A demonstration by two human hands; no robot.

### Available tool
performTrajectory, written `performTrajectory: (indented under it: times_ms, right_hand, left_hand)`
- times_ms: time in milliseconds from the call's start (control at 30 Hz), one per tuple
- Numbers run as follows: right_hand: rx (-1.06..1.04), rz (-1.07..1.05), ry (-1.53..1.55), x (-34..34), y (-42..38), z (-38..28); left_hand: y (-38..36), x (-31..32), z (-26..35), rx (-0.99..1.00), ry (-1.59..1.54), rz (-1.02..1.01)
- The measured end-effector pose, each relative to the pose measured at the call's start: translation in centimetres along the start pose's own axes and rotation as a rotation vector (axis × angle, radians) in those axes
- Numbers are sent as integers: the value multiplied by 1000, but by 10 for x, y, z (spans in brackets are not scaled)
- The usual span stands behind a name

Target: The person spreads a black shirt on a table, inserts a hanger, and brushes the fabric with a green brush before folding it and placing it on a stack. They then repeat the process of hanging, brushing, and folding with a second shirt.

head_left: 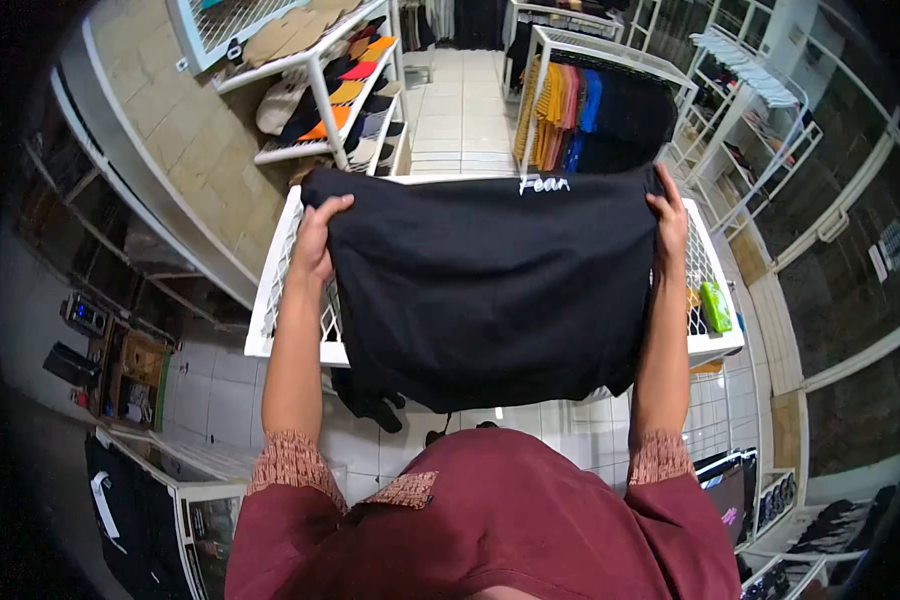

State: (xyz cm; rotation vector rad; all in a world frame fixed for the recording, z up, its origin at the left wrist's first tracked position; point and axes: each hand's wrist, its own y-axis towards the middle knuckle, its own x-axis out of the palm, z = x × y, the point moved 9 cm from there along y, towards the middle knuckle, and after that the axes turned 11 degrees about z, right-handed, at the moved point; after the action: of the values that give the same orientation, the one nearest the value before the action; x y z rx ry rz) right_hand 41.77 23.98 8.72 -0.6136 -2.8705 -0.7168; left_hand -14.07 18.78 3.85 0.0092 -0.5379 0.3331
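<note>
A black shirt (500, 290) with white lettering that looks like "Fear" is spread between my two hands over a white mesh-topped table (262, 325). My left hand (316, 238) is closed on the shirt's far left corner, thumb on top. At the far right corner, the fingers of my right hand (672, 222) grip the cloth. The near edge of the shirt droops over the table's front, and a narrow piece of black cloth (372, 408) hangs lower at the left. Some of my fingers are hidden behind the fabric.
A bright green packet (715, 307) lies on the table's right side. Caps fill a white shelf (315, 95) at the far left. Colourful shirts (570, 105) hang on a rack beyond the table. Glass doors (850, 260) stand to the right.
</note>
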Motion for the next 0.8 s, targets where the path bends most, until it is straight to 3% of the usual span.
performTrajectory:
  times_ms: [100, 200, 267, 300, 367, 433, 500, 567, 633, 700, 733, 800]
  right_hand:
    - [17, -38, 104, 20, 50, -15]
    - [-119, -50, 131, 33, 108, -21]
    - [78, 0, 125, 41, 118, -5]
    - [39, 51, -99, 37, 115, 0]
    - [238, 34, -237, 9, 133, 103]
    - [576, -237, -74, 16, 58, 132]
    - [556, -242, -518, -22, 20, 155]
    - [583, -184, -680, -45, -18, 143]
    - [641, -176, -588, -50, -47, 107]
    - [444, -279, -665, -54, -62, 81]
    - [448, -281, -668, -56, -75, 64]
    - [568, -330, -696, -59, -102, 37]
  left_hand:
    - [38, 50, 34, 88, -19, -119]
    - [80, 81, 60, 123, 15, -130]
    - [124, 79, 51, 139, 85, -105]
    - [127, 77, 39, 133, 88, -106]
    - [113, 71, -11, -152, 190, -96]
    - [79, 44, -56, -216, 448, -77]
    - [54, 0, -97, -321, 749, -106]
    - [9, -4, -93, -267, 745, -65]
    - [-24, 0, -78, -275, 718, -56]
    - [-43, 5, -64, -141, 819, -123]
    - [-72, 27, -44, -169, 963, -93]
    - [-79, 15, -61, -142, 843, -239]
